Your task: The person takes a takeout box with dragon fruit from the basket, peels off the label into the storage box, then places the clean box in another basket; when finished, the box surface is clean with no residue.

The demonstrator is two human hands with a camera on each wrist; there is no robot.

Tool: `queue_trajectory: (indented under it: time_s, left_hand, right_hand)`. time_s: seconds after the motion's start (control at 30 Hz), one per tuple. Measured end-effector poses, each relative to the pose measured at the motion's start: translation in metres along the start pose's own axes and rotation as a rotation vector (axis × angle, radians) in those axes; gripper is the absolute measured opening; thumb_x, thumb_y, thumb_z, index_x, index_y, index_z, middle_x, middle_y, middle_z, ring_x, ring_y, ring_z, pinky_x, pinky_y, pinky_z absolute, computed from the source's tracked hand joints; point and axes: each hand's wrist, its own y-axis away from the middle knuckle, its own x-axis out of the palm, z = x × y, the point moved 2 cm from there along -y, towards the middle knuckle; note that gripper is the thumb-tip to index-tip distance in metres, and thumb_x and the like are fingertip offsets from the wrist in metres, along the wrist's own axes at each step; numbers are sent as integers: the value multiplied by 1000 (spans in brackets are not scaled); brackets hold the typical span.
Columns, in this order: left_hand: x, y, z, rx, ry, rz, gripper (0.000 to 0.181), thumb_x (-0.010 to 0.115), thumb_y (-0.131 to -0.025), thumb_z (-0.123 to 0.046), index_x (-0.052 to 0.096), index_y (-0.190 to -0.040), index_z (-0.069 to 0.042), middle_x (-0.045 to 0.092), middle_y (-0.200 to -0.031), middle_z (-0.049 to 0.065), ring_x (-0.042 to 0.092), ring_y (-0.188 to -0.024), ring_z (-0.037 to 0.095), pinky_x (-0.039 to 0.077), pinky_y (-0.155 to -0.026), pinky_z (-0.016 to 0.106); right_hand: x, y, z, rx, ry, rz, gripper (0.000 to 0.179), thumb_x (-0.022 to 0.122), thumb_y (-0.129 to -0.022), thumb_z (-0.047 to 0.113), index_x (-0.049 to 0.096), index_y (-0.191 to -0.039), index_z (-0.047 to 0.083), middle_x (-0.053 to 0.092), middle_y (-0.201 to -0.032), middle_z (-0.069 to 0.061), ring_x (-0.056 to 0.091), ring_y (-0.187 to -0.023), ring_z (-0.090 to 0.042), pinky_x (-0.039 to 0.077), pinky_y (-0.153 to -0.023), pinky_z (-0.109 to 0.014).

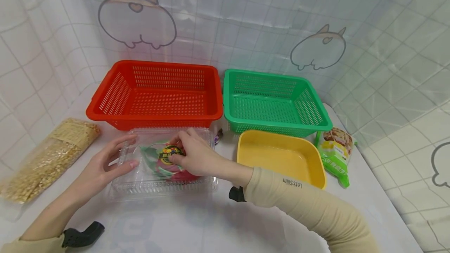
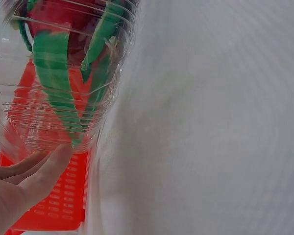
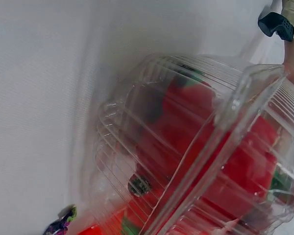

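Observation:
A clear plastic clamshell box [image 1: 140, 184] lies in front of the red basket, a round black and yellow label [image 1: 170, 154] on its lid. Through its walls shows a dragon fruit [image 3: 181, 127], red with long green scales [image 2: 54, 63]. My left hand [image 1: 107, 163] is at the box's left end, thumb and fingers spread apart; in the left wrist view its fingertips reach the clear end wall. Over the lid, my right hand [image 1: 197, 153] has bent fingers and the thumb on either side of the label. The right wrist view does not show the right hand's fingers.
Behind the box stand a red basket [image 1: 154, 123] and a green basket [image 1: 281, 128]; a yellow bin [image 1: 281, 155] sits at right. A green snack bag [image 1: 335, 153] lies beyond it. A bag of grains [image 1: 52, 159] lies far left. A small purple wrapped candy [image 1: 218, 136] is beside the box.

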Motion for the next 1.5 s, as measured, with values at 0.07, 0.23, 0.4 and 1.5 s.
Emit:
queue_trajectory:
  time_s: [0.07,0.23,0.4,1.5]
  left_hand:
    - [0,0,0,-2,4,2,68,66,-95,-15,34,-154,-26,43,-151,-1,37,-128,-9,32,-89,1]
    - [0,1,0,-3,15,9,68,66,-95,-14,34,-154,-26,43,-152,-4,37,-128,-10,32,-89,1]
    - [0,1,0,-1,19,6,68,66,-95,-14,34,-154,-26,43,-150,-8,36,-127,-11,32,-89,2]
    - [1,1,1,-22,18,10,67,66,-96,-16,34,-154,-27,42,-152,3,35,-125,-13,32,-87,2]
  right_hand:
    - [1,-1,0,2,14,-1,30,67,-96,21,59,-123,11,49,-112,-1,50,-93,-8,44,-73,-16]
    - [2,-2,0,-11,28,-4,28,67,-96,21,58,-121,12,47,-114,-1,51,-90,-8,44,-73,-15]
    - [1,-3,0,-49,56,-10,28,68,-95,20,57,-119,11,51,-114,0,51,-97,-8,44,-75,-14]
    - [3,-16,0,-23,186,-68,5,60,-100,14,62,-104,12,55,-95,3,48,-83,-9,41,-60,-15]
